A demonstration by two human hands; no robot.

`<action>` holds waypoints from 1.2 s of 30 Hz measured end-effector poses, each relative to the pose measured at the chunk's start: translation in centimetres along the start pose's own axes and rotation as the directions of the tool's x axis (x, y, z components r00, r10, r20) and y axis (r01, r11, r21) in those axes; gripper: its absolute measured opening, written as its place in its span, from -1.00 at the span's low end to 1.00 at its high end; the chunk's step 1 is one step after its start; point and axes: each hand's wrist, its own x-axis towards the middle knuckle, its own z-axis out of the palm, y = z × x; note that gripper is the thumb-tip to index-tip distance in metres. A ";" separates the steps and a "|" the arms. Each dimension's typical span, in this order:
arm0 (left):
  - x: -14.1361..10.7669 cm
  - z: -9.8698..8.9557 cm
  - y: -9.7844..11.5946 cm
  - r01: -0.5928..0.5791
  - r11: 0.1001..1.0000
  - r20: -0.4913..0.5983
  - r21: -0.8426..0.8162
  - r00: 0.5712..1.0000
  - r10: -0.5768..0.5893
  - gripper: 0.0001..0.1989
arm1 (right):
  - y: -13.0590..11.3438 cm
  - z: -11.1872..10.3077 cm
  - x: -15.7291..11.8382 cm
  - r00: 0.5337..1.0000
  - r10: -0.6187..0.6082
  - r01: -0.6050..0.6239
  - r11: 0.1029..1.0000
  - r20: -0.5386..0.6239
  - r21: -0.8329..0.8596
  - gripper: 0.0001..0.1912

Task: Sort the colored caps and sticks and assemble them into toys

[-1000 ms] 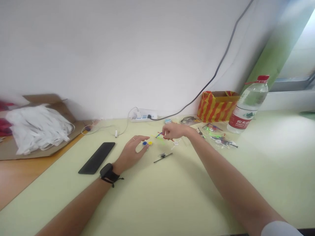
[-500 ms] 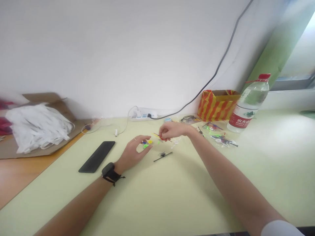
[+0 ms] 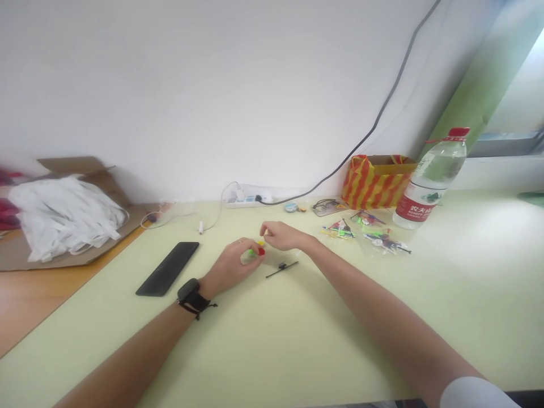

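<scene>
Between the thumb and fingers of my left hand [image 3: 232, 262], which are closed in a pinch, is a small red plastic piece [image 3: 261, 251]. My right hand [image 3: 281, 235] hovers just beside it with curled fingers; whether a tiny part sits in them is hidden. Behind the left fingertips a yellow piece [image 3: 260, 243] and a green piece [image 3: 251, 253] partly show on the table. A thin black rod with a small block at its middle [image 3: 282, 268] lies in front of my hands.
A black flat slab [image 3: 168, 269] lies left of my left hand. Bagged coloured plastic parts [image 3: 382, 241] and a loose coloured cluster [image 3: 339, 229] are on the right. Farther back stand a water bottle [image 3: 429, 184], a striped bag [image 3: 374, 181] and a power strip [image 3: 244, 198].
My right hand has moved left, close to my left hand. The red piece is now in my left fingers, which have closed. A coloured cluster now shows on the right, where my wrist was.
</scene>
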 end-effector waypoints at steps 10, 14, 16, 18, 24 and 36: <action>0.2 0.3 -2.1 -0.109 0.986 0.011 0.126 0.994 0.108 -0.81 | 0.9 -3.1 -0.8 0.999 -0.024 0.028 0.983 0.025 -0.180 -0.77; 0.2 0.0 -2.5 -0.068 0.989 -0.005 0.130 0.998 0.069 -0.69 | -0.3 -3.9 -1.4 0.894 -0.023 0.086 0.989 0.448 -0.121 -0.59; 0.1 -0.2 -2.7 -0.055 0.990 -0.005 0.132 0.998 0.056 -0.67 | -0.8 -3.6 -1.5 0.820 0.067 0.025 0.988 0.568 -0.153 -0.57; 0.1 -0.3 -2.9 -0.049 0.989 -0.005 0.136 0.999 0.050 -0.67 | -1.1 -3.2 -1.5 0.805 0.134 -0.033 0.983 0.577 -0.181 -0.66; 0.0 -0.4 -3.4 -0.054 0.987 0.026 0.152 0.998 0.051 -0.73 | -1.3 -3.9 -2.0 0.866 0.110 -0.094 0.994 0.487 -0.058 -0.84; 0.1 -0.6 -3.5 -0.010 0.997 0.044 0.080 0.999 0.006 -0.77 | -0.5 -3.2 -1.4 0.958 0.104 -0.161 0.966 0.266 0.201 -0.82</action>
